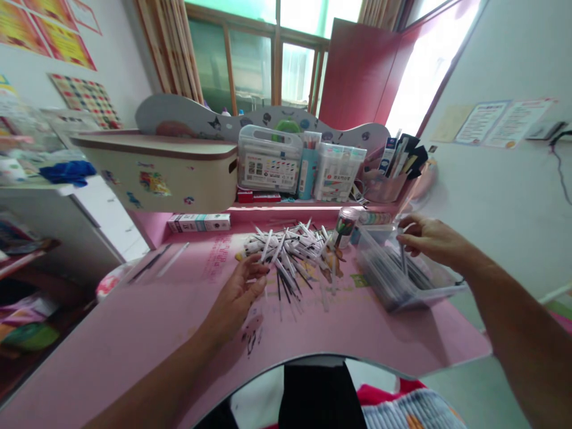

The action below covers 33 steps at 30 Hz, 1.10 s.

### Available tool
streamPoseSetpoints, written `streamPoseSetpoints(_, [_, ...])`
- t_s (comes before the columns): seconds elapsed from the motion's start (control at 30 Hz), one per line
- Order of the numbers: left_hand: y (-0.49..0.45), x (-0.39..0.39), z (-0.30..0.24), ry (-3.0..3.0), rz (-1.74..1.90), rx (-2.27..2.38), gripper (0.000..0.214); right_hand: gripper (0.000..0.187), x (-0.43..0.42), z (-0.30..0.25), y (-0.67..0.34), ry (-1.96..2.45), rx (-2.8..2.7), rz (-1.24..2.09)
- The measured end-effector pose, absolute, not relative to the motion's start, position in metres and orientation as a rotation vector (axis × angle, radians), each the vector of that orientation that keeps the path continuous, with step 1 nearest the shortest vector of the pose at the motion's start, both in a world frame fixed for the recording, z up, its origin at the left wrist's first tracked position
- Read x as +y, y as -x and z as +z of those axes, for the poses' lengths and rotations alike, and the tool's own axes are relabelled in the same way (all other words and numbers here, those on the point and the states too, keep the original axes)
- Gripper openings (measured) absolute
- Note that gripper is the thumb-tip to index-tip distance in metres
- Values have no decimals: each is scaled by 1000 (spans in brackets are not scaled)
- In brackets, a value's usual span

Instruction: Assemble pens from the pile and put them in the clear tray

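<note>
A loose heap of slim white and black pens (290,253) lies across the middle of the pink desk (179,333). My left hand (243,289) is at the heap's near left edge, fingers loosely bent and thumb apart, with nothing seen in its grasp. Over at the right, my right hand (420,238) pinches the top of a slim greyish pen (403,262), held upright with its lower end inside a clear plastic bin (388,298). More dark, thin pens (417,274) lie lengthwise in that bin.
Two separate pens (173,259) lie at the desk's left. A clear jar (345,226) stands behind the bin. Along the back are a long box (199,222), a shelf with a cream bin (179,173), marker cases (270,161) and a pink pen holder (384,185).
</note>
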<state>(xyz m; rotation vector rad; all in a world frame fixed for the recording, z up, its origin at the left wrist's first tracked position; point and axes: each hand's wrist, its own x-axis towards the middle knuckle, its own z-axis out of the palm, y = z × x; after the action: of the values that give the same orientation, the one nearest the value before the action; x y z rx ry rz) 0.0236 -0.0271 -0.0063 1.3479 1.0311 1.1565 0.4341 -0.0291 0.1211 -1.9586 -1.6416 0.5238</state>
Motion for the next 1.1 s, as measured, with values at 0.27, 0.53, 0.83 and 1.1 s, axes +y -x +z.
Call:
streamPoseSetpoints(0.27, [-24, -30, 1, -1298, 1126, 1034, 53, 21, -8, 90, -423, 2006, -1900, 530])
streamPoseSetpoints(0.53, [-24, -31, 3, -1320, 1138, 1030, 47, 32, -36, 126, -380, 1706, -1663, -93])
streamPoseSetpoints(0.83, [-21, -30, 2, -1304, 1158, 1053, 44, 18, -14, 79, -284, 2034, -2293, 96])
streamPoseSetpoints(1.1, [-21, -30, 3, -1296, 1137, 1064, 41, 22, 0, 28, -272, 2000, -2267, 57])
